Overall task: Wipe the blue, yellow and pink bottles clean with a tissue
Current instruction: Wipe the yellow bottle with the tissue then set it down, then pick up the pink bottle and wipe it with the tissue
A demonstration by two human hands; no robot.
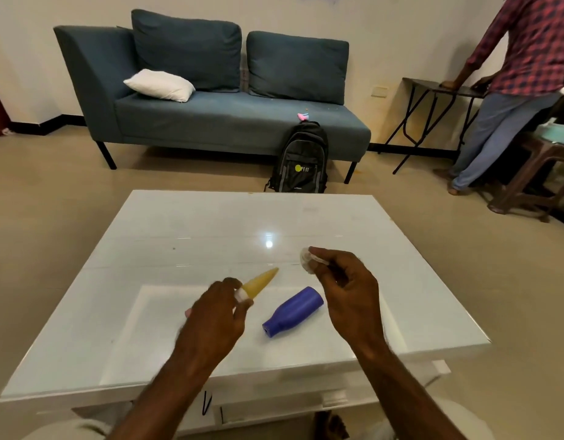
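My left hand [218, 309] grips the yellow bottle [261, 282] by its white cap end, holding it just above the white table [195, 223] with its tapered body pointing up and right. A crumpled white tissue [307, 259] is pinched in my right hand [344, 281], raised a little right of the yellow bottle and apart from it. The blue bottle [291, 312] lies on its side on the table between my hands. A sliver of the pink bottle [188, 311] shows behind my left hand; the rest is hidden.
Beyond the table stands a blue sofa [210, 122] with a white pillow [160, 85], and a black backpack [301, 160] leans against it. At the right, a person in a checked shirt [525, 52] stands by a folding table [433, 87] and a brown stool [540, 173].
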